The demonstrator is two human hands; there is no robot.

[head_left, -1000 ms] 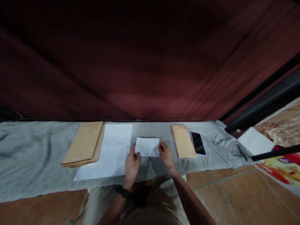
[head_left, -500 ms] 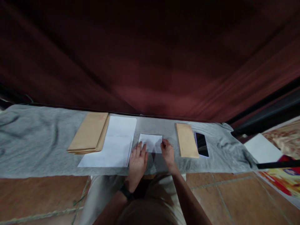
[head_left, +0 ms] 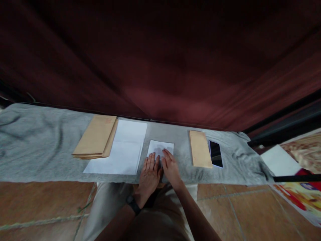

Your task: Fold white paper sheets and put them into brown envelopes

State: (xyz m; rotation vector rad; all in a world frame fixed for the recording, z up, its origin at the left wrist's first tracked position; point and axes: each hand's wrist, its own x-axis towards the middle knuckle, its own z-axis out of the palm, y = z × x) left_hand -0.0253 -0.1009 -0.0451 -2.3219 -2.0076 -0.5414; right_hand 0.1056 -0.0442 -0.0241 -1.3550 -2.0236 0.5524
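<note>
A small folded sheet of white paper (head_left: 160, 144) lies on the grey cloth in front of me. My left hand (head_left: 149, 174) rests flat with fingers stretched over its lower left part. My right hand (head_left: 171, 167) lies beside it, fingers extended onto the paper's lower right part. Both hands press on the sheet from above and hide its near edge. Left of the hands are larger sheets of white paper (head_left: 126, 152), partly under a stack of brown envelopes (head_left: 95, 137).
On the right lie more brown envelopes (head_left: 200, 149) next to a phone (head_left: 215, 154) with a dark screen. The grey cloth (head_left: 45, 144) covers a narrow bench or table. A dark red curtain (head_left: 160, 73) hangs behind it. Tiled floor (head_left: 245, 211) shows in front.
My right hand has moved left from the paper's right edge onto its surface and its pinched fingers have straightened. My left hand stays flat on the paper.
</note>
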